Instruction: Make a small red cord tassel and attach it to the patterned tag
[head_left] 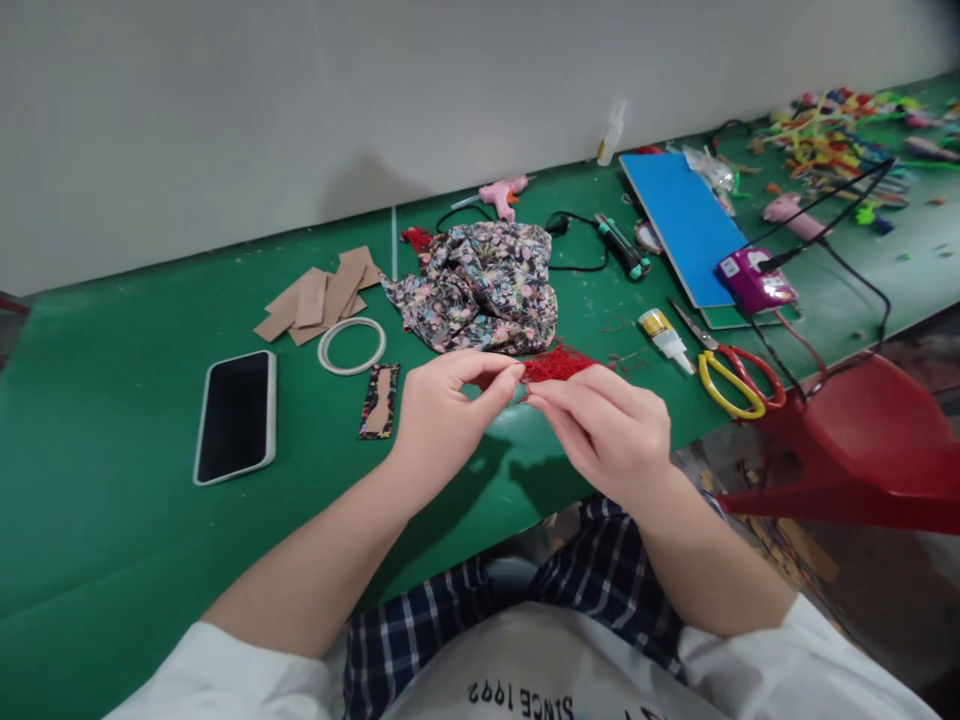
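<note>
I held the red mesh scrap (553, 365) just above the near edge of the desk (112, 520), my left hand (442, 420) and right hand (611, 430) each pinching an end in a fingertip grip. It looked light, limp and easily frayed, best taken by its edges. No containers stood nearby; the floral fabric (480, 285) lay loose behind.

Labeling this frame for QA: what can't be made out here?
Head view only:
- red mesh piece: its near end is hidden under the fingertips of the left hand and right hand, so shape and grip are unclear.
- floral fabric: crumpled, underside hidden.
- glue bottle: label too small to read.
- colourful pile: blurred, cut by the right edge.
- red chair: cut by the right edge.
</note>
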